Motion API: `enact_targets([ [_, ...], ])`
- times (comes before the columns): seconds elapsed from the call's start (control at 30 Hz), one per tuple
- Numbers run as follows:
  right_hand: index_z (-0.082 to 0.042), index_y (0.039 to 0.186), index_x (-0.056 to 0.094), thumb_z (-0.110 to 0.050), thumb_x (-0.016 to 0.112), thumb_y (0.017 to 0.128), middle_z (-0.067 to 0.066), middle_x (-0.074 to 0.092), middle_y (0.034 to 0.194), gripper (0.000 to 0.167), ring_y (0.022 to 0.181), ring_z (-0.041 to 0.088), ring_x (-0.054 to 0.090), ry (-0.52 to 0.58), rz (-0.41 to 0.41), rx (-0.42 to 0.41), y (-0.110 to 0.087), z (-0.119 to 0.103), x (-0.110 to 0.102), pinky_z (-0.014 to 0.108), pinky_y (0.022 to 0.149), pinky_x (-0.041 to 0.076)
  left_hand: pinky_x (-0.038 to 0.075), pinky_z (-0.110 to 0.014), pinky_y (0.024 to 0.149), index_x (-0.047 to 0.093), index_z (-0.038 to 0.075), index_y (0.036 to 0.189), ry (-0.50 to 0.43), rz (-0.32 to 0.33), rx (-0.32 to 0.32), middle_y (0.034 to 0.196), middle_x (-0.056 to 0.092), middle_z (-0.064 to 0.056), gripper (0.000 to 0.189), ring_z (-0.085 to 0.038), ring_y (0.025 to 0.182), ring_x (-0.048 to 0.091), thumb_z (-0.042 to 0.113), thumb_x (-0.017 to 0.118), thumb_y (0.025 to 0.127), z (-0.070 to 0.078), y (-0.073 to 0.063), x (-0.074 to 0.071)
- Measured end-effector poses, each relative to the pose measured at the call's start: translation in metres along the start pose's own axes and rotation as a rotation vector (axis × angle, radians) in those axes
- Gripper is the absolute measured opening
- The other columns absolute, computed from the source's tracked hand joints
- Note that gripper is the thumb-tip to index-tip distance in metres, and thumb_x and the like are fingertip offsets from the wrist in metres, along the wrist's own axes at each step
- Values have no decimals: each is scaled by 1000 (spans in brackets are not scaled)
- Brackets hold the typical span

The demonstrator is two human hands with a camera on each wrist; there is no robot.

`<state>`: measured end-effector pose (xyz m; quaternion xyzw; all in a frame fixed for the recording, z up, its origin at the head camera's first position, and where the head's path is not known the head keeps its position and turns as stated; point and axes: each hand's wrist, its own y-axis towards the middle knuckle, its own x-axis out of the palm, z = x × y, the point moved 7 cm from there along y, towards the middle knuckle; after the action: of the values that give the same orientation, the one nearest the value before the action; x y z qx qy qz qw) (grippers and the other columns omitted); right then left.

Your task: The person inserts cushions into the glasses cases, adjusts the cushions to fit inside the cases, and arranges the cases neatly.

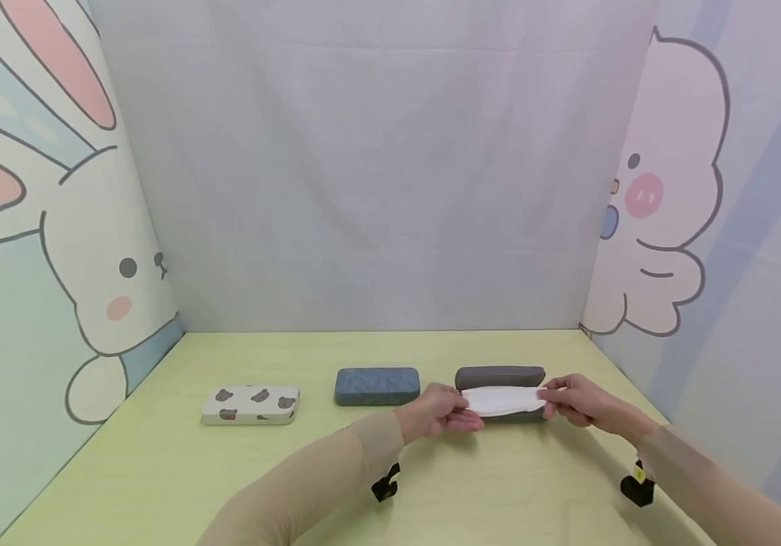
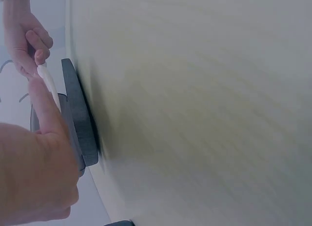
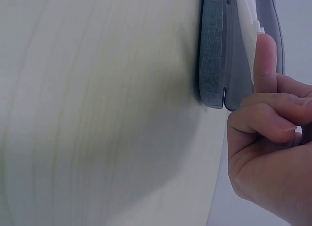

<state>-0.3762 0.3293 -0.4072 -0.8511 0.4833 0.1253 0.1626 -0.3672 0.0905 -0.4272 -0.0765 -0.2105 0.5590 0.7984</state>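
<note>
A thin, folded white cloth (image 1: 505, 400) is stretched between my two hands, over an open dark grey glasses case (image 1: 500, 376). My left hand (image 1: 434, 412) pinches the cloth's left end, its lower fingers extended along the front of the case. At the other end, my right hand (image 1: 580, 402) pinches a corner between thumb and forefinger, with the other fingers curled in the right wrist view. The case's lid stands raised behind the cloth, and its base (image 3: 212, 55) rests on the table. Most of the case's inside is hidden by the cloth.
A closed blue case (image 1: 377, 386) lies left of the grey one. Farther left is a white case (image 1: 251, 405) with brown bear heads. The pale yellow-green table (image 1: 192, 485) ends at a grey curtain (image 1: 363, 189), with cartoon-printed walls at both sides.
</note>
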Motion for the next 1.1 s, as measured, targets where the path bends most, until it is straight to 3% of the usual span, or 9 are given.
enact_targets([
  [0.27,6,102,57,-21,53,99,-5,68,68,28,39,1,30,-15,48,45,6,9,-5,19,39,24,61,-41,73,52,-5,99,21,29,8,99,66,-37,6,-42,90,70,-6,51,93,-1,12,-3],
  [0.47,9,106,56,-23,56,98,-1,70,69,33,37,2,30,-74,93,40,8,13,-5,18,38,27,62,-35,62,54,-5,97,67,53,40,84,70,-31,6,-31,67,73,-6,53,91,-2,17,-4],
  [0.7,10,104,55,-21,57,98,6,70,71,31,36,3,31,-144,138,23,10,8,-3,18,37,28,59,-30,51,55,-4,95,136,99,68,67,70,-20,6,-18,48,65,-6,56,89,2,17,-5],
  [0.87,8,98,55,-20,57,97,5,68,67,27,36,4,32,-163,164,38,11,6,-1,18,37,30,50,-19,40,56,-2,92,192,126,98,54,62,-8,5,-12,43,60,-4,59,88,4,16,-5],
  [1.1,7,94,57,-18,60,94,1,63,61,25,37,4,36,-176,189,50,12,6,2,18,37,31,37,-13,36,55,1,88,259,174,97,50,58,-4,7,-8,39,52,-3,61,88,3,13,-6],
])
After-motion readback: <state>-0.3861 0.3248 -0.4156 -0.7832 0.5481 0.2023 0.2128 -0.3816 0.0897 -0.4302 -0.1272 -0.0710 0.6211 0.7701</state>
